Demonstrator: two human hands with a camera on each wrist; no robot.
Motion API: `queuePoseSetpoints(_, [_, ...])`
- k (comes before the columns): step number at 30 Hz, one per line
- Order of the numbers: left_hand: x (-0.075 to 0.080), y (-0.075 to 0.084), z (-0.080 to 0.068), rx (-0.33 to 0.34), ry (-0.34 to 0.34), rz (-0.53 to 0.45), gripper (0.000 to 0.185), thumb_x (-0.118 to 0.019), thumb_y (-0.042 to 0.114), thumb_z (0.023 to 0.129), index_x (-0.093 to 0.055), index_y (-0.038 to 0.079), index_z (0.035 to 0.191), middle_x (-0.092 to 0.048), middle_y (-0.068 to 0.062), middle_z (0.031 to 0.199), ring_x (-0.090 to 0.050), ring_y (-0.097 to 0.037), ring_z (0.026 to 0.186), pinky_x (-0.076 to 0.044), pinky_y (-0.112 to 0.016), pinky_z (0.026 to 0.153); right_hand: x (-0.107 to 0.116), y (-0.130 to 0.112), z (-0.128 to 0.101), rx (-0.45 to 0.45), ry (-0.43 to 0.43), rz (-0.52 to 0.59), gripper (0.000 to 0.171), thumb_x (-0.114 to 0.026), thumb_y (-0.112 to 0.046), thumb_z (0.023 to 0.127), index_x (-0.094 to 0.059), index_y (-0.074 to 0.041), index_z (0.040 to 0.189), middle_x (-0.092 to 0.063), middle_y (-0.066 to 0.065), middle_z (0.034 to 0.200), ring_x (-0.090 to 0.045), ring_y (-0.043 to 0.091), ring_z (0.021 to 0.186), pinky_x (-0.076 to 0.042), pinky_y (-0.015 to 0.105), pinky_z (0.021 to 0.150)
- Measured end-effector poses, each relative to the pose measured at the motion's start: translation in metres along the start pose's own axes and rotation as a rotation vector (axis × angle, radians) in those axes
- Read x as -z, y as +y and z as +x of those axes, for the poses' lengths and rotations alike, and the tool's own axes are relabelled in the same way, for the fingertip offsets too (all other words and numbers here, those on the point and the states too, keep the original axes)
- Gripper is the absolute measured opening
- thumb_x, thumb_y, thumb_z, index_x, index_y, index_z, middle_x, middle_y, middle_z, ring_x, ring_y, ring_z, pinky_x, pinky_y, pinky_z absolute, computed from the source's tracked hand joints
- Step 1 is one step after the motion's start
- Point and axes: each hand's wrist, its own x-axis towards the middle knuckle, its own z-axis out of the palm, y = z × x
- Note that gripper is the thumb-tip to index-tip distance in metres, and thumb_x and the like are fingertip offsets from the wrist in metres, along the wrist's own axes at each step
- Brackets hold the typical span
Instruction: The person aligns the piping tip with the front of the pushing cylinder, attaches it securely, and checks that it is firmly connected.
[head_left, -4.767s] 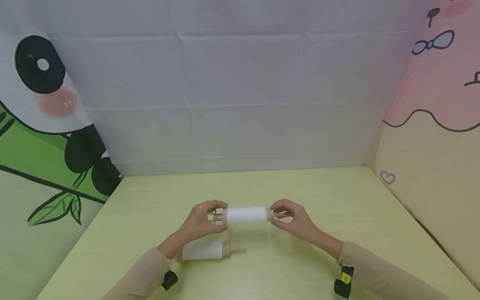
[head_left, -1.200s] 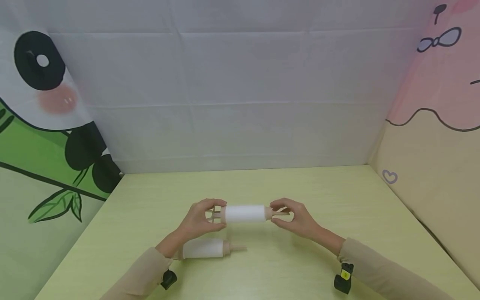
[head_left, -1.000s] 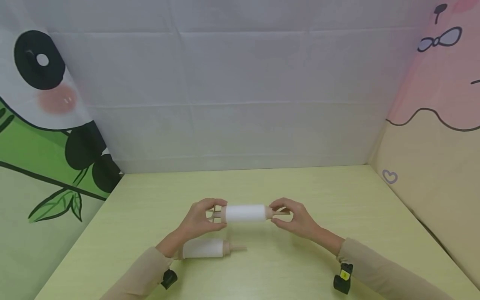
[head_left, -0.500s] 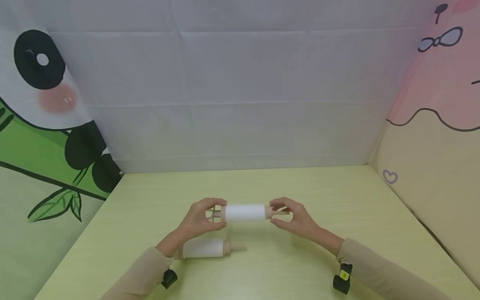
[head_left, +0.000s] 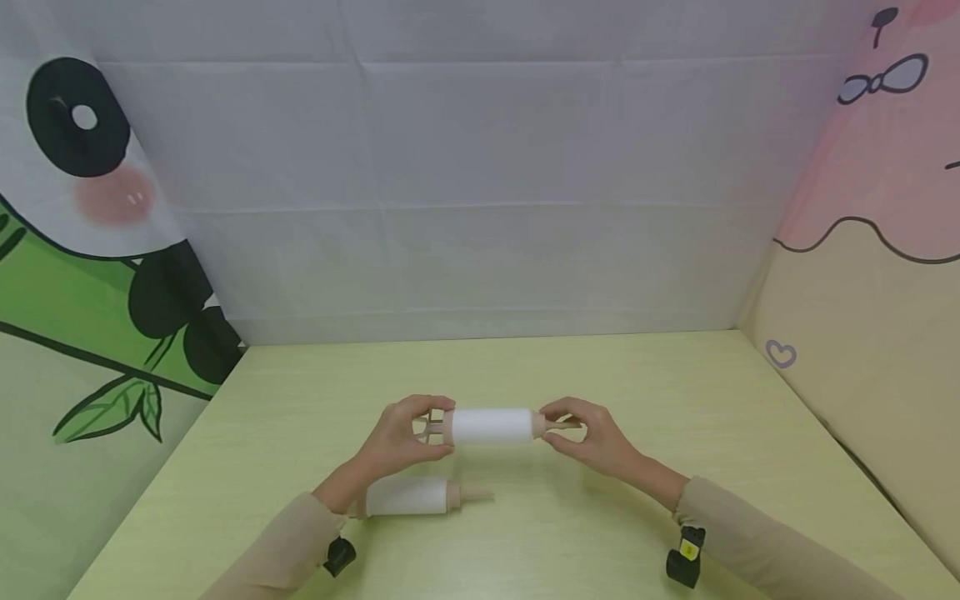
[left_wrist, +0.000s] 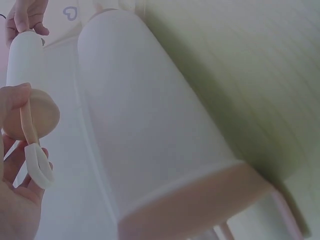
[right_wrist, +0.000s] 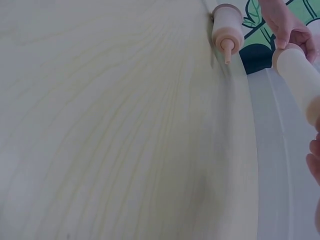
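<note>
Level above the table is a white syringe-like tube (head_left: 491,426) with beige ends, a thin nozzle at its right and slim rods at its left. My left hand (head_left: 397,433) grips its wide beige left end between thumb and fingers. At the other end, my right hand (head_left: 592,433) pinches around the beige nozzle collar. The left wrist view shows a beige rod (left_wrist: 27,120) with a white loop (left_wrist: 39,165) at the gripped end. A second, matching white tube (head_left: 407,497) lies below, nozzle to the right, its left end partly hidden by my left wrist.
The pale yellow-green table (head_left: 637,375) runs back to a white cloth wall (head_left: 480,192). Printed side panels stand at left (head_left: 67,350) and right (head_left: 862,333). Each sleeved wrist carries a small black camera.
Both hands keep the same hold on the upper tube, and the lower tube stays where it lies. The head view has shifted slightly, so the scene sits a little higher than 4.8 seconds ago.
</note>
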Motion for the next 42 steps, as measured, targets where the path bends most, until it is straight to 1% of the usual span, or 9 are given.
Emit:
queuePoseSetpoints(7, [0.002,0.003,0.000,0.015,-0.014,0.036,0.047,-0.082,0.004,0.062,-0.063,0.004,0.105,-0.064,-0.009,0.103,-0.060,-0.024,0.091,-0.052,-0.037,0.076,-0.005,0.023,-0.006,0.031,-0.008,0.014,0.043,-0.073,0.000,0.073,-0.055,-0.003,0.111,-0.060,0.008,0.104,-0.060,0.018,0.087,-0.054,0.029,0.066])
queuePoseSetpoints(12, [0.004,0.003,0.000,-0.013,-0.016,0.004,0.045,-0.081,0.007,0.064,-0.063,0.006,0.106,-0.065,-0.008,0.104,-0.060,-0.026,0.091,-0.052,-0.039,0.076,-0.005,0.024,-0.005,0.039,-0.024,0.057,0.034,-0.070,-0.003,0.076,-0.057,-0.005,0.107,-0.058,0.005,0.102,-0.058,0.014,0.090,-0.055,0.031,0.068])
queuePoseSetpoints(16, [0.004,0.005,0.000,-0.020,-0.018,-0.003,0.046,-0.081,0.006,0.064,-0.063,0.006,0.105,-0.065,-0.008,0.104,-0.060,-0.029,0.091,-0.052,-0.039,0.076,-0.005,0.021,-0.005,0.002,-0.026,0.045,0.031,-0.070,0.000,0.075,-0.060,-0.006,0.103,-0.061,0.007,0.099,-0.060,0.017,0.086,-0.055,0.035,0.066])
queuePoseSetpoints(19, [0.004,0.005,0.000,-0.019,-0.019,0.004,0.046,-0.081,0.005,0.063,-0.063,0.007,0.105,-0.065,-0.007,0.104,-0.060,-0.025,0.091,-0.052,-0.036,0.076,-0.004,0.015,-0.005,-0.018,-0.021,0.021,0.030,-0.070,0.004,0.074,-0.061,-0.003,0.103,-0.063,0.010,0.096,-0.062,0.022,0.082,-0.055,0.037,0.064])
queuePoseSetpoints(23, [0.004,0.005,0.000,-0.003,-0.027,-0.001,0.046,-0.081,0.006,0.063,-0.063,0.008,0.105,-0.065,-0.005,0.104,-0.061,-0.017,0.092,-0.053,-0.034,0.075,0.000,-0.001,0.000,-0.011,-0.024,0.017,0.029,-0.068,0.008,0.074,-0.060,0.003,0.101,-0.064,0.015,0.093,-0.062,0.028,0.080,-0.054,0.040,0.063])
queuePoseSetpoints(27, [0.004,0.005,0.001,0.010,-0.033,-0.007,0.045,-0.081,0.007,0.063,-0.063,0.007,0.105,-0.065,-0.004,0.103,-0.061,-0.015,0.091,-0.053,-0.034,0.074,0.003,-0.013,0.003,0.009,-0.018,0.010,0.033,-0.070,0.009,0.071,-0.058,0.005,0.102,-0.061,0.017,0.093,-0.060,0.029,0.079,-0.054,0.040,0.062])
queuePoseSetpoints(33, [0.003,0.005,0.001,0.011,-0.037,-0.003,0.046,-0.081,0.006,0.063,-0.062,0.006,0.105,-0.065,-0.003,0.103,-0.060,-0.014,0.090,-0.053,-0.033,0.075,0.002,-0.013,0.005,0.071,-0.014,0.043,0.034,-0.069,0.014,0.069,-0.056,0.006,0.099,-0.058,0.019,0.096,-0.059,0.029,0.084,-0.055,0.035,0.064])
queuePoseSetpoints(38, [0.003,0.006,0.001,0.017,-0.038,-0.002,0.046,-0.081,0.006,0.063,-0.062,0.007,0.105,-0.065,-0.002,0.102,-0.060,-0.012,0.089,-0.053,-0.034,0.076,0.002,-0.012,0.005,0.076,-0.018,0.061,0.029,-0.067,0.015,0.071,-0.059,0.006,0.098,-0.060,0.019,0.094,-0.060,0.029,0.082,-0.055,0.038,0.062])
queuePoseSetpoints(42, [0.003,0.006,0.001,0.008,-0.040,-0.002,0.046,-0.080,0.007,0.064,-0.062,0.006,0.106,-0.065,-0.003,0.102,-0.060,-0.012,0.089,-0.052,-0.033,0.076,0.002,-0.011,0.005,0.073,-0.033,0.063,0.027,-0.065,0.015,0.073,-0.059,0.007,0.097,-0.060,0.019,0.093,-0.061,0.029,0.079,-0.055,0.035,0.062])
